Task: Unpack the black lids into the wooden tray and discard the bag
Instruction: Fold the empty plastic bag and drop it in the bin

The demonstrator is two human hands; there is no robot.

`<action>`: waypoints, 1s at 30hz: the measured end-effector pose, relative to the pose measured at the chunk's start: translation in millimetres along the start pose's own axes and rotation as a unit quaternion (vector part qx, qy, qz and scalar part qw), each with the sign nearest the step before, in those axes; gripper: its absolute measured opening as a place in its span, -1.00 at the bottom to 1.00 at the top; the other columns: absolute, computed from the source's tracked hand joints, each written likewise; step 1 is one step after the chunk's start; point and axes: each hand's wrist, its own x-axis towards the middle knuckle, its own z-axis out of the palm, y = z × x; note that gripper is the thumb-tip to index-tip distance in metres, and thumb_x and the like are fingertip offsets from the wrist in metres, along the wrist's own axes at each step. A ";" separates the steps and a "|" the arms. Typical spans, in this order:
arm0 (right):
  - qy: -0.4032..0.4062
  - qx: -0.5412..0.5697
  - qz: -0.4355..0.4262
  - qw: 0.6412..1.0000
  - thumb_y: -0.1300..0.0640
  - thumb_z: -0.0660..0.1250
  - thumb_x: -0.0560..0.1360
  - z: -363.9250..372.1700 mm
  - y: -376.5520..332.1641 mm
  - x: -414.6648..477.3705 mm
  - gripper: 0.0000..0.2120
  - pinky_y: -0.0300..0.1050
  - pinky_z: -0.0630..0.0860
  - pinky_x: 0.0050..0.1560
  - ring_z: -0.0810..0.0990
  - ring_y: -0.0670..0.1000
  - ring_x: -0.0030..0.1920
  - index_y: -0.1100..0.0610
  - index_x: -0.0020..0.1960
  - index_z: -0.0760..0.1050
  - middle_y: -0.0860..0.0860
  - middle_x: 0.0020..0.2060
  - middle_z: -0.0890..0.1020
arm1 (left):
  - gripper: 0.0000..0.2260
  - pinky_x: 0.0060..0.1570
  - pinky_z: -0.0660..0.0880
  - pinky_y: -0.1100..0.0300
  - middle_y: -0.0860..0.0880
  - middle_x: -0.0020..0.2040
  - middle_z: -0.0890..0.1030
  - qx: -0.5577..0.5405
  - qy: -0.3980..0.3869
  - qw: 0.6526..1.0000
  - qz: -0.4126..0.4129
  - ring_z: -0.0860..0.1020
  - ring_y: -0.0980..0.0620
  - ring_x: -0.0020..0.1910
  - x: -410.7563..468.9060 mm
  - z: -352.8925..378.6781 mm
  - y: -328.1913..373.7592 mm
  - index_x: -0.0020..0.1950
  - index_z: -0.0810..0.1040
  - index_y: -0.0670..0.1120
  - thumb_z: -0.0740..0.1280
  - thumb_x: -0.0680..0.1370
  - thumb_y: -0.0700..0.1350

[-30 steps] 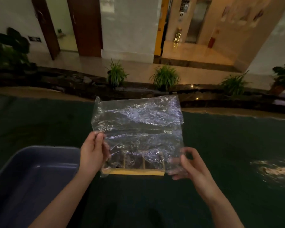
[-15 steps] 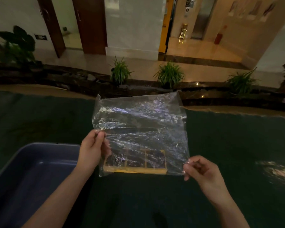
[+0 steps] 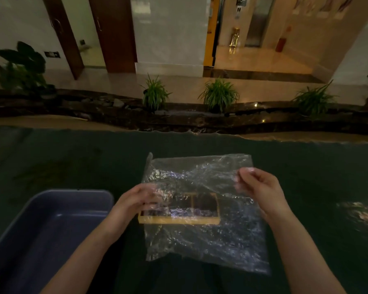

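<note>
While the clear plastic bag (image 3: 202, 211) hung spread out above the dark green table (image 3: 306, 170), we held it with both hands. Our left hand (image 3: 136, 200) pinched the bag's left edge, thumb and fingers closed on the film, though motion blur left the exact finger placement hard to read. Our right hand (image 3: 258, 187) was raised higher, its fingertips pressed together on the upper right edge of the bag. Through the crinkled plastic we saw the wooden tray (image 3: 179, 218) standing on the table, its pale front rail and dividers showing. The compartments looked dark; we could not tell whether black lids lay in them. A blue plastic bin (image 3: 51, 230) stood on the table just to the left of our left forearm. Beyond the table's far edge, potted plants (image 3: 219, 94) lined a dark stone border.
</note>
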 end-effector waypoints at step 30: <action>-0.196 -0.032 0.056 0.979 -0.38 0.39 0.45 -44.7 8.1 -16.0 -0.38 0.21 0.61 0.21 0.71 0.26 0.16 0.11 0.23 0.65 0.24 0.14 0.72 | -0.80 -0.28 0.53 0.16 0.01 -0.31 0.61 0.059 0.166 0.974 0.143 0.56 0.09 -0.34 28.8 15.1 14.3 -0.08 0.65 0.04 0.32 0.66 -0.18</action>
